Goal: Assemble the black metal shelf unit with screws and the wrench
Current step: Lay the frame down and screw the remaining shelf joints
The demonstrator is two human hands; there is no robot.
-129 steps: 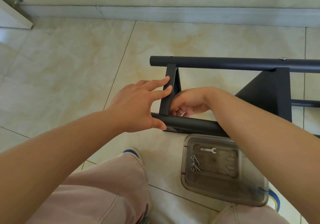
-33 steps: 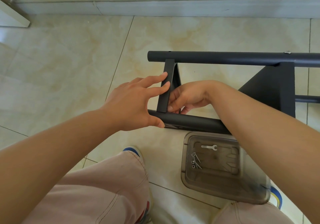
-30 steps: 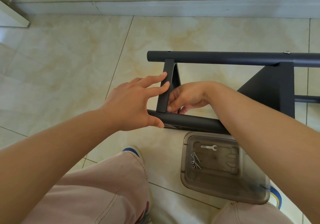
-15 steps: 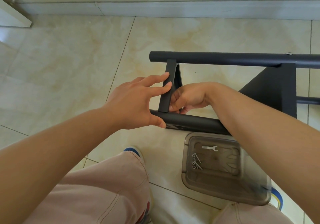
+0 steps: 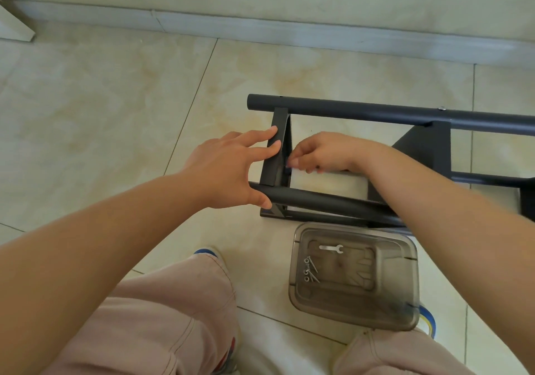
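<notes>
- The black metal shelf unit [image 5: 405, 114] lies on its side on the tiled floor [image 5: 115, 114], its long tubes running left to right across the view.
- A short end panel [image 5: 275, 157] spans from the far tube [image 5: 362, 112] to the near tube [image 5: 318, 201], so its long axis runs away from the person.
- Left hand [image 5: 228, 169]: grip wide, fingers straight and pressed against the outer face of the end panel, thumb resting on the near tube. It steadies the part; it holds nothing.
- Right hand [image 5: 321, 154]: grip narrow, fingertips pinched together at the inner face of the same panel. A small dark item appears between them, probably a screw being started by hand; too small to confirm.
- The two hands face each other across the panel, left outside, right inside. The right hand is the one at the fastening point.
- The wrench [image 5: 331, 248] lies untouched in a clear plastic tray [image 5: 405, 302] on the floor, just on the person's side of the near tube, with spare screws [image 5: 311, 270] beside it.
- Judgement: tightening calls for the wrench, which lies below the right forearm, nearer the right hand.
</notes>
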